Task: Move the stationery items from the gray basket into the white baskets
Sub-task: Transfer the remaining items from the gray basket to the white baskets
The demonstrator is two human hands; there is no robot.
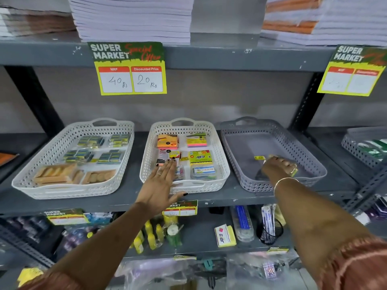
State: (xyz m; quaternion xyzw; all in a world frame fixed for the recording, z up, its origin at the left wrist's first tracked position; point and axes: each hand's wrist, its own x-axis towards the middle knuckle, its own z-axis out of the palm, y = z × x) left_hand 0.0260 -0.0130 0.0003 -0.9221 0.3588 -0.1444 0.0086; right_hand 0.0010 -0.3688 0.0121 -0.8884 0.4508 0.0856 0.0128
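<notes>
The gray basket (301,151) stands on the right of the middle shelf. Inside it my right hand (278,166) is curled down onto a small clear packet with a yellow label (259,158); most of the packet is hidden under my fingers. The rest of the gray basket's floor looks bare. My left hand (164,182) lies flat and open over the front rim of the middle white basket (146,162), its fingertips above sticky-note pads (196,140) and small boxes. The left white basket (45,159) holds eraser packs (90,142) and tan packets.
All three baskets sit on a gray metal shelf (209,198) with black uprights. Paper stacks (134,19) fill the shelf above, with price signs (128,69) hanging from its edge. Another gray basket (360,151) is at far right. Glue bottles and pens crowd the lower shelf.
</notes>
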